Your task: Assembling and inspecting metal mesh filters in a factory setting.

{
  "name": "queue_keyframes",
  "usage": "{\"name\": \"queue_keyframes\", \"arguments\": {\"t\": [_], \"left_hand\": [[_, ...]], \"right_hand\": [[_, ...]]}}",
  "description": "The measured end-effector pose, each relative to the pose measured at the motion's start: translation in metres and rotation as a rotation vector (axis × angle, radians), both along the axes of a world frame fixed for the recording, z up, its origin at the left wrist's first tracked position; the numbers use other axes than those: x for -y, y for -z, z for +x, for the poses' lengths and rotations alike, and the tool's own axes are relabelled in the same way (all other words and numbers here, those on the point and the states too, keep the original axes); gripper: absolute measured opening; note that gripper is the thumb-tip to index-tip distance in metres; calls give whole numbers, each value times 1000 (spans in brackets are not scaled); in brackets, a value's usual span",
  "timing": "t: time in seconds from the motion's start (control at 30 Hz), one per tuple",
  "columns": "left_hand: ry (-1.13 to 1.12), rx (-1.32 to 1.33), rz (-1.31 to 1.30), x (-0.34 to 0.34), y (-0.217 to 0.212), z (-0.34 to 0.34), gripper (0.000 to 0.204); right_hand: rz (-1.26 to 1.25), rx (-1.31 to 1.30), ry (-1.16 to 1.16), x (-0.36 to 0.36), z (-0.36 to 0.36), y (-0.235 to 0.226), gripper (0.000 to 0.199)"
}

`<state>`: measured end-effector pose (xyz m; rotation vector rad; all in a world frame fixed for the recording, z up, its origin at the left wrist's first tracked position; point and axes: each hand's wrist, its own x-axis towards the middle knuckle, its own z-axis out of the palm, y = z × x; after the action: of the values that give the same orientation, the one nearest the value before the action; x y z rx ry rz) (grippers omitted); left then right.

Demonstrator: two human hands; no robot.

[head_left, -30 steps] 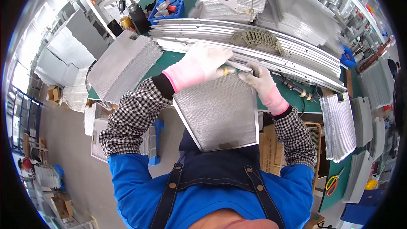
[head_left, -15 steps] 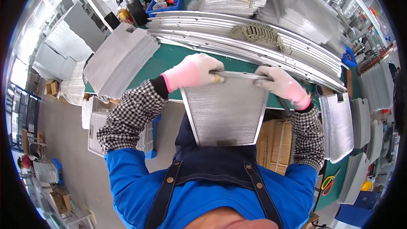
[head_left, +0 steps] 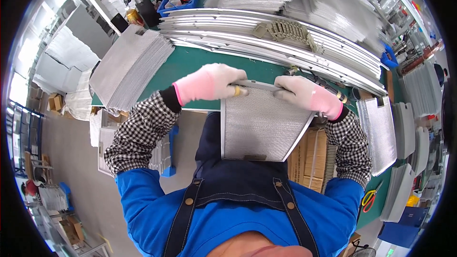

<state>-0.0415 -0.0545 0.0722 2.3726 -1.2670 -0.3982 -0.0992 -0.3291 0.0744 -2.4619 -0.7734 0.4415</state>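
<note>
A metal mesh filter panel (head_left: 266,119) in a thin silver frame hangs between my hands, its lower edge against my dark apron. My left hand (head_left: 214,83), in a white and pink glove, grips the panel's far left corner, fingers closed over the frame. My right hand (head_left: 307,94), gloved alike, holds the far right part of the same edge with its fingers closed. Its thumb side rests on the frame. Just behind the right hand a dark tool, perhaps a power screwdriver (head_left: 328,87), lies on the green table (head_left: 195,62), partly hidden.
Stacked mesh sheets (head_left: 128,64) stand at the left, more sheets (head_left: 376,133) at the right. Long silver frame strips (head_left: 214,28) cross the table, with beige clips (head_left: 290,33) on top. A blue bin (head_left: 181,0), scissors (head_left: 370,197) and a cardboard box (head_left: 312,162) are also around.
The panel has turned in my hands and its far edge now slopes down to the right. My right hand has shifted slightly nearer me, uncovering the dark tool behind it. Both hands keep their hold.
</note>
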Motion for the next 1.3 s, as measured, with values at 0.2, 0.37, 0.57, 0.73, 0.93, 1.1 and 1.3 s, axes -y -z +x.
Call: {"name": "queue_keyframes", "arguments": {"t": [0.2, 0.37, 0.57, 0.73, 0.93, 1.1, 1.3], "left_hand": [[-51, 52, 33, 2, 8, -3, 32], [-193, 189, -318, -21, 20, -9, 41], [-285, 166, -665, 9, 69, -38, 39], [-358, -30, -944, 36, 74, -60, 81], [-517, -42, -1108, 38, 79, -80, 51], [-363, -11, -930, 18, 52, -102, 33], [-488, -126, -876, 2, 40, -102, 47]], "right_hand": [[23, 319, -29, -39, 3, 18, 21], [112, 288, -67, -32, 5, 15, 21], [200, 181, -47, -18, -2, 12, 18], [231, 192, -76, -14, -8, 10, 16], [207, -138, -78, -5, -8, -11, 47], [135, -429, -242, 9, 4, -18, 51], [125, -436, -218, -12, 9, -19, 49]]}}
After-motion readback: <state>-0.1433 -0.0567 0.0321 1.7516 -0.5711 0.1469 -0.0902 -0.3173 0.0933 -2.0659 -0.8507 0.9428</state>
